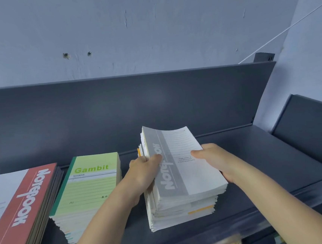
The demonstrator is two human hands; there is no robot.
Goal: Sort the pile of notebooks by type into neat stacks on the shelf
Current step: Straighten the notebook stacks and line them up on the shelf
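Sitting atop the white pile (183,213), the grey-and-white paper notebook bundle (181,164) is clamped between left hand (144,169) and right hand (216,160), both curled on its long edges, axis pointing away; green Gambit stack (88,186) is found just left of the left hand.

Soft, cool, even light falls from above and gives the wall (148,25) a bluish cast. A faint, broad sheen sits mid-frame on the dark shelf back (116,110). Shadows are weak, with only a soft one beneath the grey notebook stack (183,203). Wide-angle distortion bends straight edges toward the right side and lower corners. The bottom edge is smeared, and the cover print is slightly soft.
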